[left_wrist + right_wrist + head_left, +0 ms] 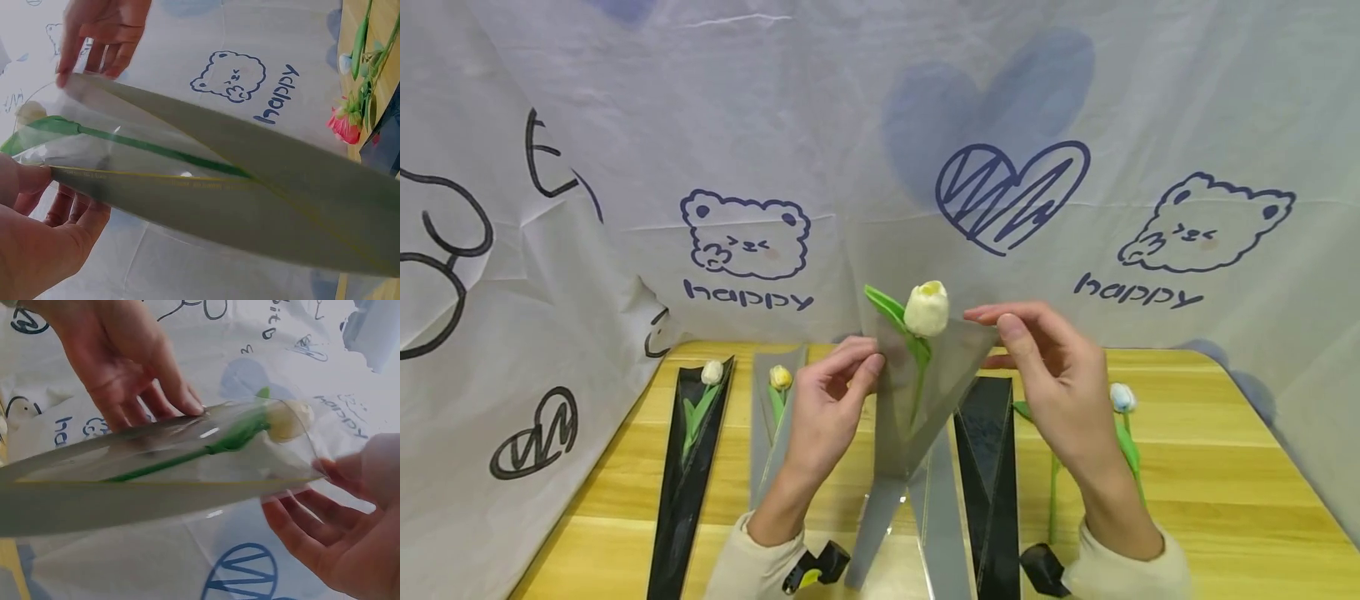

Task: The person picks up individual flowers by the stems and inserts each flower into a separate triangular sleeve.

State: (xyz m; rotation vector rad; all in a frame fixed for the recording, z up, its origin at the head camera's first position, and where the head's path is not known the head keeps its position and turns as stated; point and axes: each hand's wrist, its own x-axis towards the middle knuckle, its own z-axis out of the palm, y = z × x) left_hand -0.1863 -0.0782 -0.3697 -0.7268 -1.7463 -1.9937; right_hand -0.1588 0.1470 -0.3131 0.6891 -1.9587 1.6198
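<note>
One grey sleeve is pinched at its left edge by the left hand, at its right corner by the right hand; the white tulip stands between both grips, seemingly nearer the left, stem running down below them

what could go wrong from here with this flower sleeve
The grey sleeve looks thin, and the left hand and right hand pinch its upper edges, so a hard pull might crease it. Neither hand grips the white tulip, so it could slip or turn inside. One leaf pokes past the sleeve's edge and might bend or catch.
</note>
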